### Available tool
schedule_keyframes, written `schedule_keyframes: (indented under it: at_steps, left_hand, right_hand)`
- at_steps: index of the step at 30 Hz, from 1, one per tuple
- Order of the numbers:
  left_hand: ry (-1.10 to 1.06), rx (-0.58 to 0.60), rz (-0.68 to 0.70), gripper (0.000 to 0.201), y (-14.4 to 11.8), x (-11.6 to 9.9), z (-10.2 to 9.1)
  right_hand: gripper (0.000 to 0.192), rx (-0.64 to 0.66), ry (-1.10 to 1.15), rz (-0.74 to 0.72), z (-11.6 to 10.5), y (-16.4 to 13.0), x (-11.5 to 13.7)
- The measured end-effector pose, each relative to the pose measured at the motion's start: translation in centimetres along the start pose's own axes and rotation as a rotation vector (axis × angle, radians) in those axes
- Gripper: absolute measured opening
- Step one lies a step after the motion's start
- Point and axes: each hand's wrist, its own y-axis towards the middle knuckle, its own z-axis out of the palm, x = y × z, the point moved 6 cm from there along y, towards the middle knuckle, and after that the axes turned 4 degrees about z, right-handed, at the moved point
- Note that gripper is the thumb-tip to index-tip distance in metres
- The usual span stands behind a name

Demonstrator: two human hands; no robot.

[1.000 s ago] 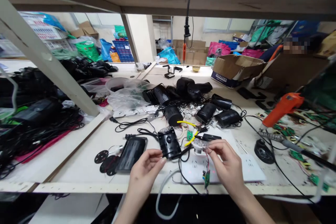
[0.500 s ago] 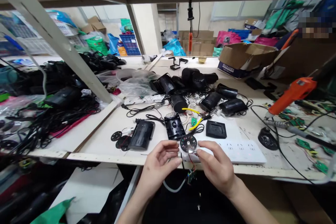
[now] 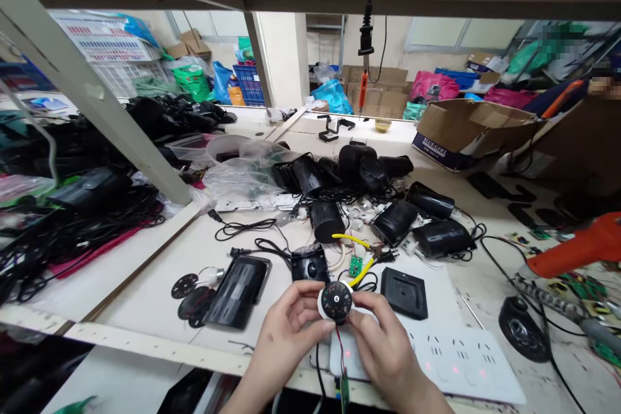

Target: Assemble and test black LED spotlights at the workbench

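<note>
My left hand (image 3: 284, 333) and my right hand (image 3: 383, 352) together pinch a small round black LED disc (image 3: 336, 301) with a white rim, just above the bench's near edge. Thin red and black wires hang from the disc to a little green circuit board (image 3: 345, 390) below. Right behind the disc lies a black housing shell (image 3: 310, 264) on the white bench (image 3: 145, 297). A black square cover plate (image 3: 404, 291) rests to the right of it, and a flat black panel (image 3: 239, 281) to the left.
A white power strip (image 3: 451, 365) with red lights lies at the front right. Yellow-handled cutters (image 3: 356, 252), several black camera housings (image 3: 394, 220), cords and plastic bags (image 3: 237, 171) crowd the middle. An orange tool (image 3: 582, 247) and a cardboard box (image 3: 468, 129) sit right; a slanted shelf post (image 3: 92, 87) stands left.
The black housing shell that my left hand held a second ago now lies on the bench. Both hands now hold the round disc, turned face up, close to me.
</note>
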Motion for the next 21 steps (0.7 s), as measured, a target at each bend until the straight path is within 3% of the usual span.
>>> schedule_keyframes:
  at_steps: [4,6,11,13,21]
  left_hand:
    - [0.069,0.045,-0.023,0.049,0.8,-0.2,0.1]
    - [0.147,0.006,0.012,0.047,1.2,-0.9,-1.0]
    - [0.433,-0.345,0.138,0.04,2.5,-3.5,-6.3]
    - [0.552,-0.413,0.145,0.044,3.0,-4.2,-7.3]
    - [0.841,-0.407,0.056,0.066,3.9,-3.7,-4.7]
  right_hand:
    - [0.025,0.01,0.03,0.05,-0.5,0.4,-1.1]
    - [0.023,-0.016,0.013,0.077,-1.4,0.5,-2.1]
    - [0.013,-0.078,-0.164,0.16,-4.8,0.4,-5.3]
    - [0.011,-0.08,-0.219,0.145,-5.9,0.2,-6.1]
    - [0.008,-0.029,-0.299,0.074,-7.0,-1.1,-6.6]
